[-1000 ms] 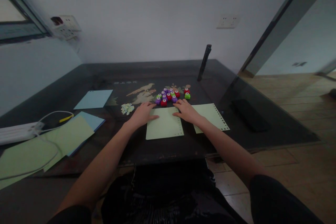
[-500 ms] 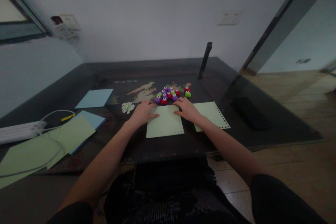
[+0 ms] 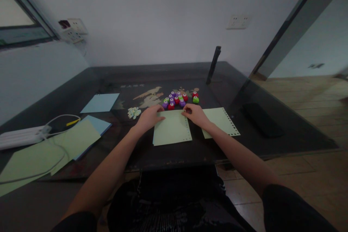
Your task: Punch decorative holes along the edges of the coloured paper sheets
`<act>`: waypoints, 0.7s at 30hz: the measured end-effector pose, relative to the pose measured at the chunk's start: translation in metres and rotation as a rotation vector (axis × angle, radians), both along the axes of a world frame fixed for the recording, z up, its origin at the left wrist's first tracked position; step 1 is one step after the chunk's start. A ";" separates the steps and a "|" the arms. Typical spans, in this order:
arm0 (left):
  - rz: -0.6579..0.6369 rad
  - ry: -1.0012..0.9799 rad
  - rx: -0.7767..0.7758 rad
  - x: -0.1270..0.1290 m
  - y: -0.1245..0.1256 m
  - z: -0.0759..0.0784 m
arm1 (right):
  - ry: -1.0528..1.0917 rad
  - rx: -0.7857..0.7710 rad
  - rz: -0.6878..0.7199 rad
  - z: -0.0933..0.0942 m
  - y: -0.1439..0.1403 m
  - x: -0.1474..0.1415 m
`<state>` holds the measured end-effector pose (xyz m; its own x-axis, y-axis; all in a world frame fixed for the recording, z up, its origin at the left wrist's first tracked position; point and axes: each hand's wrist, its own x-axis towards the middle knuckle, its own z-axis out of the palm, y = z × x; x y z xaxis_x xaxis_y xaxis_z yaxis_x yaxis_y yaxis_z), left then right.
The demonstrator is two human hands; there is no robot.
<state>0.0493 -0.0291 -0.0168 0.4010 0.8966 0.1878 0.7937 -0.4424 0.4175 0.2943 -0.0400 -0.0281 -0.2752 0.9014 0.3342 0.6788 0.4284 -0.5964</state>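
A pale green sheet of paper (image 3: 173,131) with punched holes along its right side lies before me, a thin bluish edge showing beneath its left side. My left hand (image 3: 150,116) holds its far left corner, thumb on top and fingers curled at the edge. At the far right corner, my right hand (image 3: 196,114) pinches the paper between thumb and fingers. Just beyond both hands sits a cluster of small red, purple and green pieces with white round tops (image 3: 176,100), resembling mini craft punches. Another pale green sheet (image 3: 221,121), holed along its right edge, lies partly under my right forearm.
Small pale paper bits (image 3: 134,112) are heaped left of my left hand. Blue paper (image 3: 100,103), more green sheets (image 3: 77,139) and a white power strip (image 3: 23,137) with cables lie leftward. A black flat object (image 3: 261,119) and an upright black stick (image 3: 213,65) stand rightward.
My right hand's fingers have drawn together into a pinch on the sheet's far right corner. The left hand stays at its corner. The whole view has shifted slightly.
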 end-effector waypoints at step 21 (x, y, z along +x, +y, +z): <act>0.102 -0.648 -0.453 0.008 -0.008 0.015 | 0.720 -0.508 0.067 0.019 0.003 0.022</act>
